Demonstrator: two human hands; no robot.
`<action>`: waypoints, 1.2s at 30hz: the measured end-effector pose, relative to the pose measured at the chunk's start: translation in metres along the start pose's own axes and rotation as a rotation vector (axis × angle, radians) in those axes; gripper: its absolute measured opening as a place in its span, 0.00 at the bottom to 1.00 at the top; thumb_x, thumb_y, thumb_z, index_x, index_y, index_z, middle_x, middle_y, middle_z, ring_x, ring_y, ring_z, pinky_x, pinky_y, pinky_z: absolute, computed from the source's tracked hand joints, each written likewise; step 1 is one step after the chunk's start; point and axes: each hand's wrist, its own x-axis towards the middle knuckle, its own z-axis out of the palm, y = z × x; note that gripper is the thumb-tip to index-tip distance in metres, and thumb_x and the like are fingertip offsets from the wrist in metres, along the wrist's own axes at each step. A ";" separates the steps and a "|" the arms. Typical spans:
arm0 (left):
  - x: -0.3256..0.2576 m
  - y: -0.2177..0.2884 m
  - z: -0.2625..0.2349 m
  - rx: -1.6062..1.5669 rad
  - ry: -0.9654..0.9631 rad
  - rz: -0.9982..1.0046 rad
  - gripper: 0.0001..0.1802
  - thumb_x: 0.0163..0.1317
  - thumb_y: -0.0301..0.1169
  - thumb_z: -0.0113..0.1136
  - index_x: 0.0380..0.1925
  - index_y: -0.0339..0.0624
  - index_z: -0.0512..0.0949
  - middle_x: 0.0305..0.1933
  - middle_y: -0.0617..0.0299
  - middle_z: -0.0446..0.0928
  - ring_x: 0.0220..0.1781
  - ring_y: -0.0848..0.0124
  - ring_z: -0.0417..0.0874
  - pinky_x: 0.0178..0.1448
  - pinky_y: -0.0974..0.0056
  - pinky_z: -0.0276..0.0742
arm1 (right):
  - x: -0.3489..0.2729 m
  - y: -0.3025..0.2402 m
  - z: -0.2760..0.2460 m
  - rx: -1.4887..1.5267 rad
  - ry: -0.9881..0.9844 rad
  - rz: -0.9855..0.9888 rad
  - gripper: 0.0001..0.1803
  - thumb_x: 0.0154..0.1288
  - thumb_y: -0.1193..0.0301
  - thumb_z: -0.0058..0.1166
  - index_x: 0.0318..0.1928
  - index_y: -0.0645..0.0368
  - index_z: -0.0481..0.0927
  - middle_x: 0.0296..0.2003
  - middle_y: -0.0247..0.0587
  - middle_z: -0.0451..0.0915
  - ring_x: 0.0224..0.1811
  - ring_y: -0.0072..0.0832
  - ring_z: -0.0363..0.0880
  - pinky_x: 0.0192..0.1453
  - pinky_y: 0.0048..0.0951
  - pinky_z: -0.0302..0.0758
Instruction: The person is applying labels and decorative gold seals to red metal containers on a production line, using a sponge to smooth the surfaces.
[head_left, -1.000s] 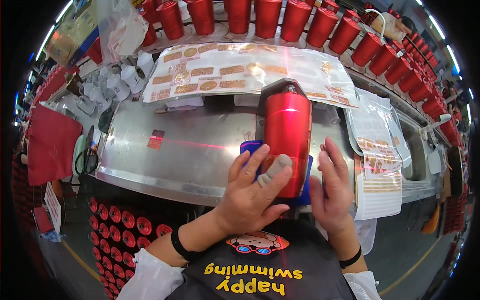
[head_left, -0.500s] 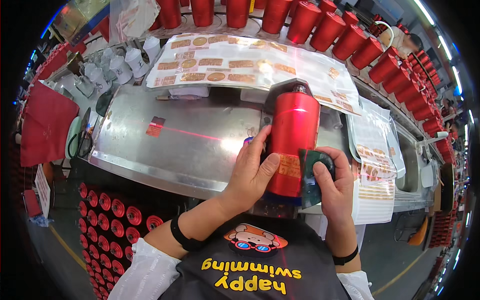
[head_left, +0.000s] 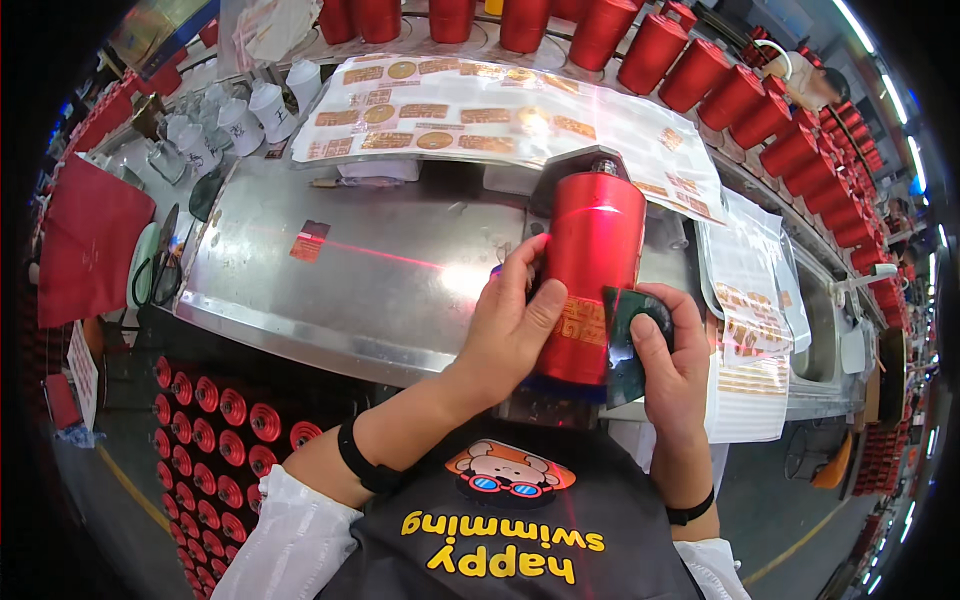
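A red metal cylinder (head_left: 594, 262) lies lengthwise on a dark cradle over the shiny steel worktable (head_left: 380, 270). My left hand (head_left: 510, 325) wraps around its left side, thumb lying across a gold sticker (head_left: 583, 322) on the can. Pressed against the can's right side is a dark flat squeegee-like pad (head_left: 623, 340), held by my right hand (head_left: 672, 365). A thin red laser line (head_left: 380, 257) runs across the table to the cylinder.
Sheets of gold stickers (head_left: 480, 110) lie behind the can and more to its right (head_left: 748, 300). Rows of red cylinders (head_left: 770, 110) line the back and right; more fill a rack (head_left: 220, 420) below left. White cups (head_left: 250, 105) and red cloth (head_left: 85, 240) sit left.
My left hand slid from lying flat on top of the can to gripping its left side. My right hand brought the dark pad up against the can beside the sticker.
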 end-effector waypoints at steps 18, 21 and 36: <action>0.001 0.006 -0.011 -0.283 -0.122 -0.116 0.37 0.76 0.44 0.47 0.74 0.37 0.46 0.72 0.49 0.59 0.73 0.64 0.60 0.75 0.60 0.54 | 0.000 0.002 0.000 -0.001 -0.008 -0.010 0.15 0.71 0.72 0.54 0.54 0.64 0.73 0.41 0.32 0.77 0.41 0.15 0.72 0.47 0.18 0.71; 0.002 -0.007 -0.004 -0.067 -0.036 -0.030 0.38 0.73 0.49 0.51 0.70 0.32 0.54 0.63 0.46 0.65 0.65 0.63 0.67 0.71 0.63 0.59 | 0.000 0.000 0.001 -0.013 -0.005 -0.029 0.15 0.71 0.72 0.54 0.54 0.64 0.73 0.41 0.32 0.77 0.41 0.15 0.72 0.47 0.18 0.71; -0.032 -0.009 -0.016 0.699 -0.029 0.492 0.49 0.53 0.38 0.70 0.72 0.33 0.56 0.72 0.43 0.63 0.74 0.47 0.62 0.77 0.39 0.41 | 0.011 -0.026 -0.006 -0.909 -0.103 -0.867 0.17 0.50 0.81 0.62 0.43 0.58 0.80 0.33 0.38 0.74 0.35 0.36 0.73 0.40 0.36 0.68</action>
